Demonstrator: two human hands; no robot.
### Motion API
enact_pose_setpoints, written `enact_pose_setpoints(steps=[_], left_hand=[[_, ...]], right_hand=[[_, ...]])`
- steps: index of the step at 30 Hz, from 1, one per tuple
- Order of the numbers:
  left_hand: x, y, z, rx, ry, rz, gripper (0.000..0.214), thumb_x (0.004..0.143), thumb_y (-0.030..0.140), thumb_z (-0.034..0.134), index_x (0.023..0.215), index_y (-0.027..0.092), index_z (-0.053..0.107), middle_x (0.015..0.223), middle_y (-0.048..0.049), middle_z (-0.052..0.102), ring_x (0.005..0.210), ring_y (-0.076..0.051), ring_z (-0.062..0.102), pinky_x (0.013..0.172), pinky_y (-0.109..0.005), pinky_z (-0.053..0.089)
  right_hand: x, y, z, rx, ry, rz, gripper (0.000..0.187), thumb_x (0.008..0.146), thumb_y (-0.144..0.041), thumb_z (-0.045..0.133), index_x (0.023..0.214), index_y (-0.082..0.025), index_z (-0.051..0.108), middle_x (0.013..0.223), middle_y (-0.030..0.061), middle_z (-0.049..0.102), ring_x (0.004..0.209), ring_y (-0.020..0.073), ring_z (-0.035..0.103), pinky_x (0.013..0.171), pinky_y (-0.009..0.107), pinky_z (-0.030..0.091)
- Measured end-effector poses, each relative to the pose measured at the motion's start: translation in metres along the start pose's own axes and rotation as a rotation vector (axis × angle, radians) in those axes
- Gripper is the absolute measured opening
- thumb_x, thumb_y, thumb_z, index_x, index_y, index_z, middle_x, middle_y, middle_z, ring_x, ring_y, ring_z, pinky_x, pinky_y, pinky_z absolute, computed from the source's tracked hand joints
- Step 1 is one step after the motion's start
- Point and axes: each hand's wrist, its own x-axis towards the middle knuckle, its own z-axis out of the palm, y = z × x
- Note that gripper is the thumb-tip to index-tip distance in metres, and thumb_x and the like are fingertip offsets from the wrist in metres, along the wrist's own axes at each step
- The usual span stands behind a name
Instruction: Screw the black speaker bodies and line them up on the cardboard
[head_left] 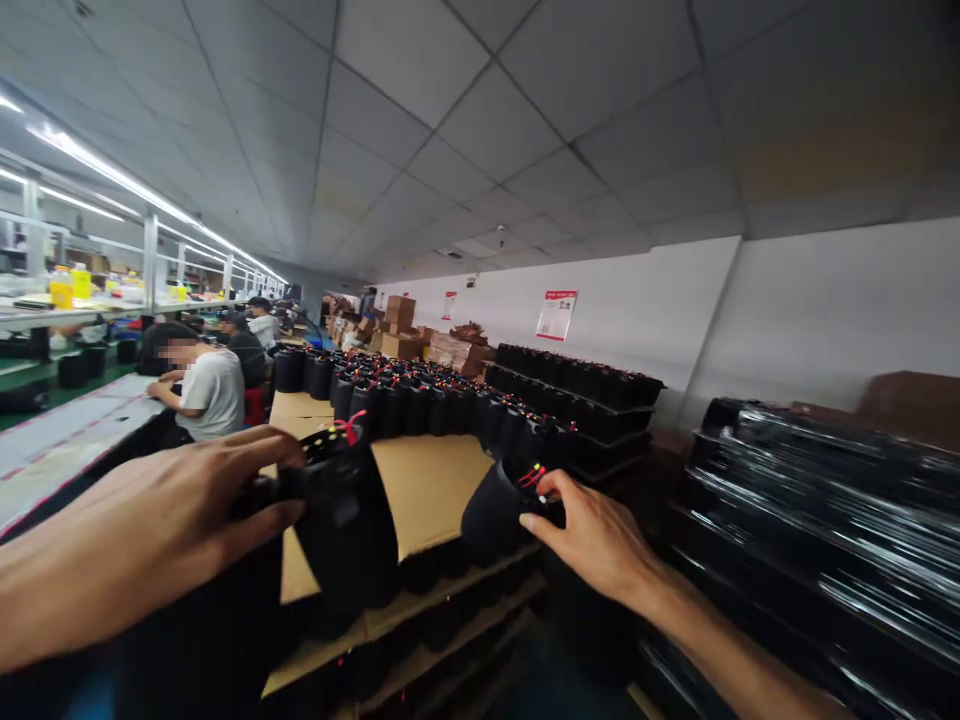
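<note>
On the left, my left hand [225, 495] pinches the rim of a black cylindrical housing [345, 540] that has red wires at its open top. To the right, my right hand [589, 530] grips the edge of a second black cylinder [491, 505], tilted, with red wires showing inside it. Both cylinders are at the near edge of a brown cardboard sheet [431, 485]. Behind them stand many similar black cylinders [427, 405] in rows, with red and yellow wire ends on top. The undersides of the two held pieces are hard to make out in the dark.
Layers of cardboard [420, 625] with black pieces between them lie below. At right is a stack wrapped in shiny black film [810, 510]; behind stand stacked black trays [577, 400]. Seated people, one in a white shirt [214, 390], work along a bench [82, 435] at left. Cartons [401, 315] are farther back.
</note>
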Motion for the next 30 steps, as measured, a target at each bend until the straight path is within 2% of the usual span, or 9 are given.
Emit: enact_pose_setpoints(steps=[1, 2, 5, 8, 15, 19, 23, 26, 30], left_hand=[[0.028, 0.008, 0.001, -0.002, -0.172, 0.032, 0.069, 0.086, 0.076, 0.047, 0.122, 0.021, 0.068, 0.09, 0.0065, 0.071, 0.071, -0.012, 0.068, 0.073, -0.028, 0.049], [0.055, 0.017, 0.004, 0.042, -0.233, 0.013, 0.056, 0.089, 0.061, 0.052, 0.125, 0.02, 0.067, 0.096, 0.0047, 0.071, 0.073, -0.013, 0.068, 0.075, -0.03, 0.049], [0.122, 0.04, 0.03, 0.09, -0.244, 0.022, 0.039, 0.091, 0.041, 0.06, 0.122, 0.017, 0.067, 0.108, -0.0005, 0.069, 0.084, -0.021, 0.071, 0.079, -0.037, 0.05], [0.173, 0.052, 0.075, 0.108, -0.255, 0.049, 0.031, 0.093, 0.038, 0.065, 0.117, 0.019, 0.068, 0.115, -0.0057, 0.07, 0.091, -0.027, 0.073, 0.081, -0.043, 0.054], [0.273, 0.059, 0.179, 0.098, -0.343, 0.115, 0.033, 0.097, 0.04, 0.066, 0.118, 0.016, 0.066, 0.119, -0.0094, 0.07, 0.098, -0.023, 0.07, 0.087, -0.045, 0.061], [0.31, 0.072, 0.227, 0.077, -0.377, 0.13, 0.033, 0.097, 0.039, 0.065, 0.121, 0.016, 0.064, 0.121, -0.0098, 0.069, 0.101, -0.023, 0.07, 0.088, -0.045, 0.061], [0.331, 0.084, 0.266, 0.065, -0.416, 0.139, 0.032, 0.097, 0.038, 0.066, 0.121, 0.016, 0.065, 0.121, -0.0096, 0.069, 0.102, -0.024, 0.07, 0.089, -0.045, 0.061], [0.343, 0.091, 0.285, 0.067, -0.434, 0.13, 0.034, 0.097, 0.038, 0.066, 0.123, 0.016, 0.064, 0.124, -0.0102, 0.069, 0.105, -0.025, 0.07, 0.091, -0.047, 0.06], [0.351, 0.1, 0.298, 0.074, -0.455, 0.102, 0.035, 0.097, 0.037, 0.067, 0.125, 0.016, 0.063, 0.126, -0.0106, 0.068, 0.106, -0.025, 0.069, 0.091, -0.047, 0.06]], right_hand=[[0.018, 0.011, 0.004, -0.016, 0.001, 0.012, 0.027, 0.09, -0.039, 0.073, 0.111, -0.027, 0.061, 0.106, 0.0005, 0.075, 0.102, 0.0233, 0.072, 0.082, 0.032, 0.046], [0.036, 0.02, 0.008, -0.033, -0.001, 0.023, 0.027, 0.09, -0.04, 0.072, 0.111, -0.027, 0.061, 0.104, 0.0008, 0.076, 0.1, 0.024, 0.072, 0.081, 0.032, 0.045], [0.092, 0.039, 0.025, -0.079, -0.007, 0.053, 0.028, 0.092, -0.042, 0.07, 0.113, -0.025, 0.061, 0.1, 0.003, 0.076, 0.099, 0.0265, 0.073, 0.077, 0.034, 0.045], [0.149, 0.046, 0.046, -0.121, -0.004, 0.084, 0.032, 0.094, -0.044, 0.068, 0.117, -0.023, 0.061, 0.103, 0.0071, 0.076, 0.102, 0.0285, 0.072, 0.08, 0.036, 0.045], [0.263, 0.045, 0.096, -0.149, -0.097, 0.176, 0.043, 0.094, -0.05, 0.066, 0.123, -0.018, 0.062, 0.113, 0.0089, 0.071, 0.104, 0.0256, 0.069, 0.092, 0.045, 0.052], [0.312, 0.047, 0.127, -0.138, -0.158, 0.173, 0.043, 0.095, -0.049, 0.067, 0.123, -0.018, 0.063, 0.115, 0.0078, 0.069, 0.107, 0.0248, 0.067, 0.095, 0.048, 0.053], [0.35, 0.051, 0.155, -0.136, -0.207, 0.163, 0.041, 0.095, -0.049, 0.067, 0.122, -0.018, 0.063, 0.116, 0.0079, 0.068, 0.105, 0.0241, 0.067, 0.094, 0.048, 0.054], [0.372, 0.054, 0.17, -0.129, -0.239, 0.153, 0.04, 0.096, -0.048, 0.068, 0.121, -0.018, 0.063, 0.116, 0.0076, 0.068, 0.104, 0.0237, 0.067, 0.093, 0.047, 0.055], [0.388, 0.057, 0.185, -0.112, -0.266, 0.15, 0.038, 0.096, -0.047, 0.068, 0.121, -0.018, 0.064, 0.118, 0.0077, 0.068, 0.105, 0.0239, 0.067, 0.094, 0.047, 0.055]])
